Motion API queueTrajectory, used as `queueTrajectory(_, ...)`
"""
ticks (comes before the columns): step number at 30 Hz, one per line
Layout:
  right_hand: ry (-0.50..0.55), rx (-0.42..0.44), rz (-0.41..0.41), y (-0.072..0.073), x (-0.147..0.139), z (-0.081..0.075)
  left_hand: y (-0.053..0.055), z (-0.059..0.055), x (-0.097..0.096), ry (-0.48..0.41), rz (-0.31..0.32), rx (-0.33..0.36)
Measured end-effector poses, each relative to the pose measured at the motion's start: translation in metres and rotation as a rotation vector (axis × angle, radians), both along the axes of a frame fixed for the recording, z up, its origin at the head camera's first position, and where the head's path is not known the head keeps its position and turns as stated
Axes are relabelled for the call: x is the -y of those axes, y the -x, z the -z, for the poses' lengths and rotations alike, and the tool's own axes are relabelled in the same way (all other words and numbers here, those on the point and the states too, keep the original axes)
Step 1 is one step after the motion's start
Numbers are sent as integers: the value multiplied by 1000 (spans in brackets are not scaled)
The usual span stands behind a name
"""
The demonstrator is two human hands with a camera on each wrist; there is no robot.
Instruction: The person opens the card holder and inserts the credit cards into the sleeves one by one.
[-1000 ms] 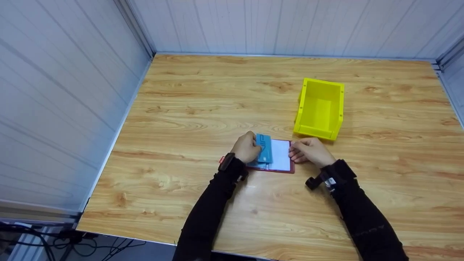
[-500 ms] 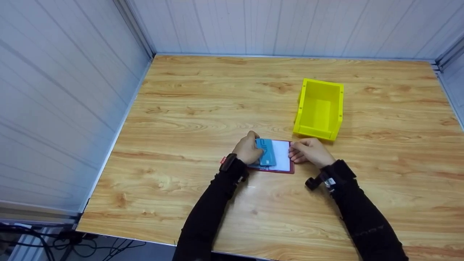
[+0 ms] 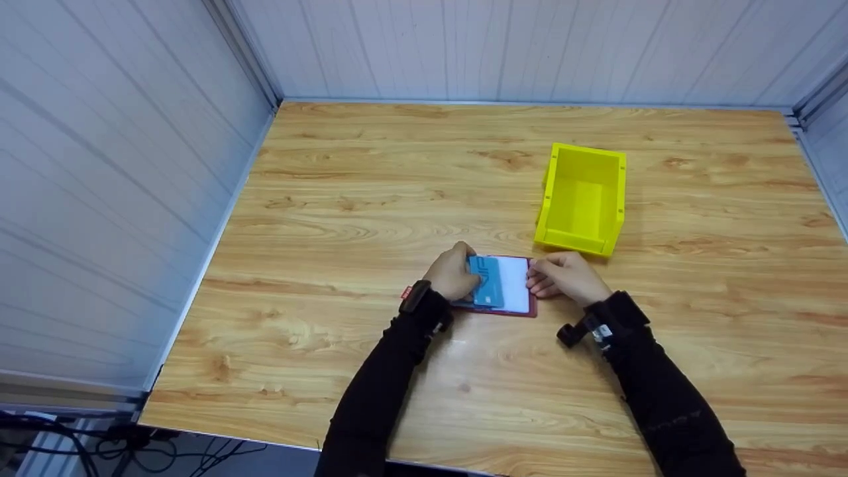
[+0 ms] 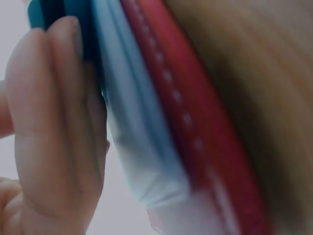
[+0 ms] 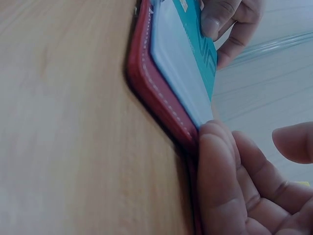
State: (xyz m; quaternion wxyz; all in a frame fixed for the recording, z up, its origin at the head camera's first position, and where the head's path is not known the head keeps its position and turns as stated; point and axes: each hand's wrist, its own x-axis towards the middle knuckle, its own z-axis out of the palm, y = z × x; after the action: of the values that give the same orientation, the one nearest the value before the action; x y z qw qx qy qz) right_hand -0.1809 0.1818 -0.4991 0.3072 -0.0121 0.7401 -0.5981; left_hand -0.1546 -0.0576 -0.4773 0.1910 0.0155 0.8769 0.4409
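Note:
In the head view my left hand (image 3: 452, 273) pinches a teal card (image 3: 488, 281) with dark lettering, its thumb on the card's face. Underneath lies a dark red card holder (image 3: 534, 306) with white stitching and a clear sleeve, a white sheet (image 3: 515, 283) showing inside. My right hand (image 3: 568, 278) is at the holder's right edge. The right wrist view has fingertips (image 5: 213, 147) pressing on that edge, while the thumb (image 5: 293, 142) stays apart above. Close up in the left wrist view, fingers (image 4: 54, 137) lie along the pale sleeve (image 4: 142, 127) and red border (image 4: 190, 98).
A yellow bin (image 3: 582, 199) stands just beyond the right hand. The wood-patterned table (image 3: 371, 172) meets white panel walls (image 3: 411, 53) at the back and sides. Black cables (image 3: 132, 444) hang by the front left corner.
The left hand has brought the teal card down toward the near side and slightly right, flatter over the white sheet. My right hand has stayed at the holder's edge.

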Motion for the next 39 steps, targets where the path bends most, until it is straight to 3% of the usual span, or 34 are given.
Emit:
queueTrajectory(9,-4,2,11,1,1,3,1,1,-5,-39,11,-29)
queueTrajectory(20,4,14,20,1,1,3,8,-1,-17,126,7,-86)
queueTrajectory(26,17,-3,17,0,1,2,12,-1,-25,189,49,-143)
queueTrajectory(39,10,-7,8,-2,2,0,10,-2,-31,231,73,-186)
